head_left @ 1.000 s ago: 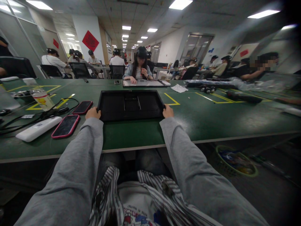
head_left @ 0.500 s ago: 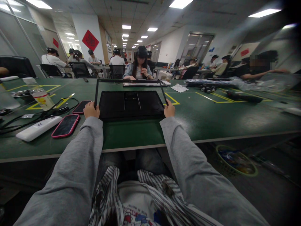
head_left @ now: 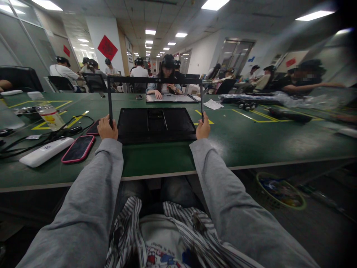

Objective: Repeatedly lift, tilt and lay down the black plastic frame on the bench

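Observation:
A thin black rectangular frame (head_left: 155, 79) stands tilted up over a flat black panel (head_left: 156, 124) that lies on the green table (head_left: 251, 137). My left hand (head_left: 106, 128) is closed on the frame's left side bar near its lower end. My right hand (head_left: 203, 129) is closed on the right side bar at the same height. The frame's top bar is level with the heads of the people across the room. Both my arms are in grey sleeves and reach straight forward.
Two red-cased phones (head_left: 78, 148) (head_left: 94, 128), a white flat device (head_left: 46, 151), black cables (head_left: 55, 134) and a bottle (head_left: 51, 116) lie left. A person sits opposite with another panel (head_left: 170, 98). A basket (head_left: 280, 190) stands on the floor at right.
The black frame, lying on the panel a second ago, has been lifted off it by both hands and swung up to near upright.

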The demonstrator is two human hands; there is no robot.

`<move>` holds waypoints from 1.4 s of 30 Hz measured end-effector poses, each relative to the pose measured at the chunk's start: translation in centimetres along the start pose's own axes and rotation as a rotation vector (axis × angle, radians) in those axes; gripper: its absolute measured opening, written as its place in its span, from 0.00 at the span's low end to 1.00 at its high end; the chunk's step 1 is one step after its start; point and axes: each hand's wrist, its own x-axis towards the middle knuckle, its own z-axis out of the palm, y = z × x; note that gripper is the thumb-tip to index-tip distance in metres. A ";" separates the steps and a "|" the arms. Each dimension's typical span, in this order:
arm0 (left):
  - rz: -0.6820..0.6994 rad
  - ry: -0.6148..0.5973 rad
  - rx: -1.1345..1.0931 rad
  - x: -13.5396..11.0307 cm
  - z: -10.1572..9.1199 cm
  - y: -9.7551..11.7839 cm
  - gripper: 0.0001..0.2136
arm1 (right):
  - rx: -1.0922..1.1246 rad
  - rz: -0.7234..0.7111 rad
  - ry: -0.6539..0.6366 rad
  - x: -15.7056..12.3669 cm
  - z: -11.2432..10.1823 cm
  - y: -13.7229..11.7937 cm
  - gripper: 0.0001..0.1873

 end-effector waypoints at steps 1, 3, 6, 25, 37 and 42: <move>-0.003 -0.004 0.004 0.0 0.0 0.0 0.25 | 0.018 0.019 0.026 0.0 0.1 0.1 0.33; -0.005 -0.012 0.009 0.0 -0.1 0.0 0.25 | 0.050 0.054 0.062 0.1 0.4 0.2 0.33; -0.003 -0.021 0.011 0.0 -0.2 0.0 0.26 | 0.062 0.073 0.053 0.1 0.6 0.4 0.32; -0.061 -0.066 0.108 0.0 2.9 -1.4 0.23 | 0.014 0.166 -0.059 0.5 2.7 2.3 0.29; -0.040 -0.029 0.046 -0.4 1.1 0.2 0.25 | 0.051 0.180 -0.036 0.5 2.7 2.2 0.30; 0.020 -0.029 -0.006 0.0 0.4 -0.2 0.26 | 0.079 0.169 0.037 0.8 2.8 2.3 0.30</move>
